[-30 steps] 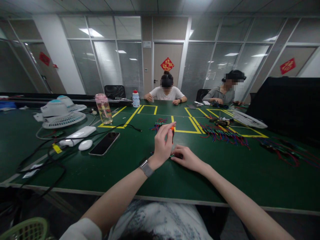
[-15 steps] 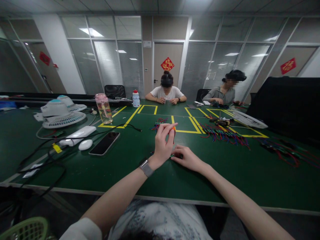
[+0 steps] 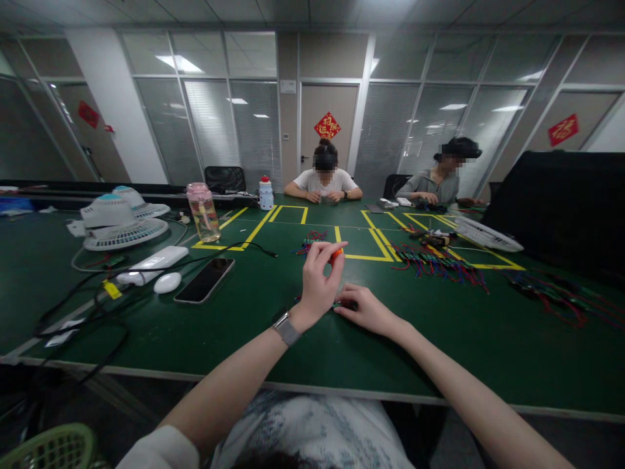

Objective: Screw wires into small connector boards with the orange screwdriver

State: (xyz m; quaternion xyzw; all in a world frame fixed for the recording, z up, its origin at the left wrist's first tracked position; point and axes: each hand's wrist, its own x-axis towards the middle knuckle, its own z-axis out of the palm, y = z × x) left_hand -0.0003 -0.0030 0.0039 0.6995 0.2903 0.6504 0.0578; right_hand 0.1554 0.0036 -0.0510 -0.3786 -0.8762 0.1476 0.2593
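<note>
Raised over the green table, my left hand (image 3: 319, 277) has its fingers closed around an upright tool with an orange end (image 3: 336, 256). It looks like a screwdriver; my palm and fingers cover most of it. Just below and to the right, my right hand (image 3: 364, 306) rests on the tabletop. Its thumb and fingers pinch a small green circuit board (image 3: 336, 304), mostly hidden by both hands. Beyond my left hand lies a bunch of wired circuit boards (image 3: 312, 241) with red and blue leads.
Wired boards (image 3: 434, 262) lie to the right. A phone (image 3: 205, 281), white mouse (image 3: 167, 283), black cables, pink-lidded bottle (image 3: 203, 212) and white fans (image 3: 124, 225) are on the left. Yellow tape (image 3: 366, 256) marks the table (image 3: 263, 339). Two people sit opposite.
The fingers of my left hand have shifted slightly around the tool, and more of its orange end shows. My right hand stays in place at the board.
</note>
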